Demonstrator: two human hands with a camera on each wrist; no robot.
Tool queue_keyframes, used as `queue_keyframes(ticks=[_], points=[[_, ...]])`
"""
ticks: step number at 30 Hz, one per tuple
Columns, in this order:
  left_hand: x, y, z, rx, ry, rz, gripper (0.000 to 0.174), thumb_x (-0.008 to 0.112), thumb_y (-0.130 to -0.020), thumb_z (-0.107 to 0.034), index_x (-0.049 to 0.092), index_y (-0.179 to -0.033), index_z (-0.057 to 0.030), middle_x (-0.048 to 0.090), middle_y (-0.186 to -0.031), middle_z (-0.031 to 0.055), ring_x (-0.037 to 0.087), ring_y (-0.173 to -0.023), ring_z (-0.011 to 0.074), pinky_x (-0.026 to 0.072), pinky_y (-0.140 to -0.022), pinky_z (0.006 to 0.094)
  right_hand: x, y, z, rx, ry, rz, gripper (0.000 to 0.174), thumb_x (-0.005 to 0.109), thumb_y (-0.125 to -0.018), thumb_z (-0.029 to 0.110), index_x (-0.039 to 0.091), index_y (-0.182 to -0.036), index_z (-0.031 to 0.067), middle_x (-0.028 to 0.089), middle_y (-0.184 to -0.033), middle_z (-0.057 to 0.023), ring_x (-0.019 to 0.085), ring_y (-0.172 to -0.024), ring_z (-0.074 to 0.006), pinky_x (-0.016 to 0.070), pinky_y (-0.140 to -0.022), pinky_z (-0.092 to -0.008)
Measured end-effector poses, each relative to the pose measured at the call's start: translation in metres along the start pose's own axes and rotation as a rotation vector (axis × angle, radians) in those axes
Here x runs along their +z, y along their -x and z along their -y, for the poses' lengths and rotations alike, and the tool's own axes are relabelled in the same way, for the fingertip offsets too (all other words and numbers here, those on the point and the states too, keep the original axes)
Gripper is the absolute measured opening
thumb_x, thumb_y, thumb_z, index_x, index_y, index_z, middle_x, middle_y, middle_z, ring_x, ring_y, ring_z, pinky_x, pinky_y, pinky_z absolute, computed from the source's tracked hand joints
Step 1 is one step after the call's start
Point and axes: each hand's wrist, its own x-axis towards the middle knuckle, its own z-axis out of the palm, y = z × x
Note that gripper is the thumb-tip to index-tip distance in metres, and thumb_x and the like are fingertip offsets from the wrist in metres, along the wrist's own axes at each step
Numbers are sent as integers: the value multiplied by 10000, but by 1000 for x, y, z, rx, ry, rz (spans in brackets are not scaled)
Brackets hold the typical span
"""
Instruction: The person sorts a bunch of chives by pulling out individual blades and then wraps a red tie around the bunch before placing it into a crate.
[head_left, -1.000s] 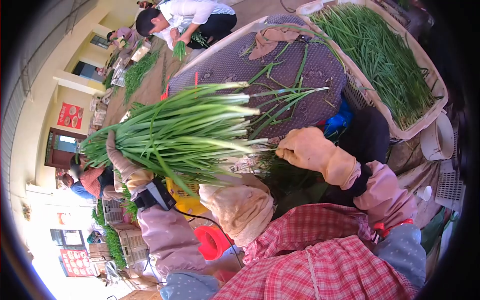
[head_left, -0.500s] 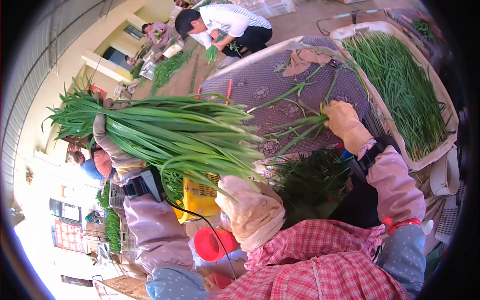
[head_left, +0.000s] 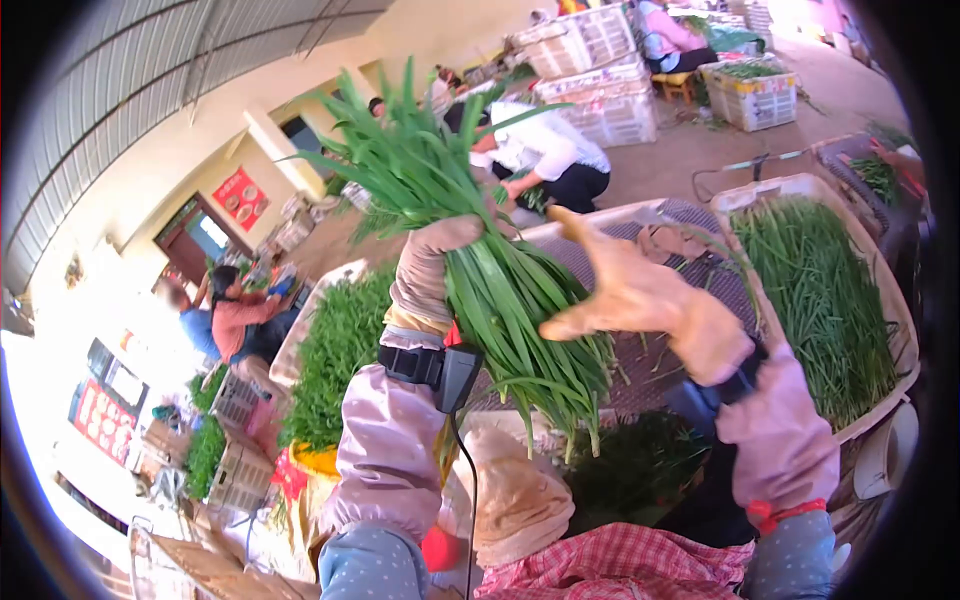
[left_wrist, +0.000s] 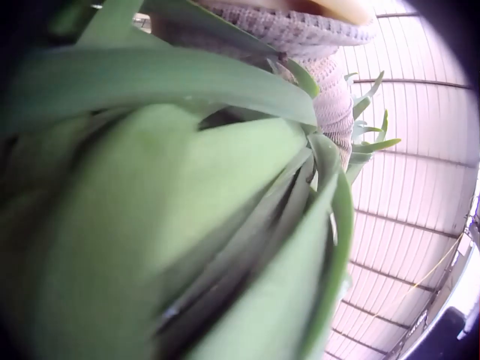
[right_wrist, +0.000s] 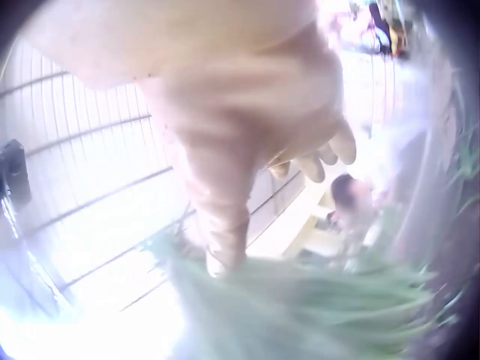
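Note:
In the head view, my gloved left hand grips a thick bunch of garlic chives around its middle. The leaf tips fan upward and the cut ends hang down to the right. My right hand, in a tan glove, is beside the lower part of the bunch with thumb and fingers spread wide, holding nothing. The left wrist view is mostly filled by broad leaves, with the knitted glove above them. Seen from the right wrist, the thumb points down at the blurred leaves, and the other fingers extend forward.
Behind the bunch lies a purple patterned mat with loose stalks on it. A pale crate full of chives stands at right, and more greens fill a crate at left. A person in a white shirt crouches beyond.
The bunch swung from lying sideways at left to leaf tips up in front of me. My right hand let go of several loose stalks, opened and came over beside the bunch. The view turned too.

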Motion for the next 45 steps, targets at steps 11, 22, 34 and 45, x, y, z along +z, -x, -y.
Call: queue_keyframes(ticks=[11, 22, 34, 45], points=[[8, -24, 41, -98, -285, 68, 501, 681, -843, -245, 537, -1249, 11, 609, -1200, 107, 572, -1101, 212, 439, -989, 357, 32, -32, -20, 170, 42, -108, 1029, 885, -551, 430, 397, -1344, -7, 532, -1252, -239, 508, -1186, -358, 410, -1006, -395], [50, 5, 56, -68, -503, -353, 430, 758, -764, -141, 606, -1136, 12, 650, -1036, 64, 622, -911, 164, 517, -803, 328, 60, -41, -20, 15, 409, -105, 651, 773, -643, 481, 652, -1090, 24, 672, -876, -210, 634, -873, -359, 495, -773, -369], [-58, 45, 26, 76, -340, -564, 261, 557, -893, -243, 653, -929, -4, 669, -873, 111, 649, -792, 218, 542, -763, 341, 51, 111, -67, 30, 35, -524, 392, 613, -809, 39, 584, -1193, 114, 650, -1081, -154, 605, -1009, -357, 486, -888, -407], [-54, 103, 11, 238, 103, -508, 181, 567, -914, -270, 591, -961, -97, 623, -905, 49, 589, -940, 247, 448, -948, 460, 83, 120, -81, 566, -396, -207, 443, 688, -843, 416, 648, -999, 3, 673, -923, -172, 649, -826, -277, 502, -763, -351]])
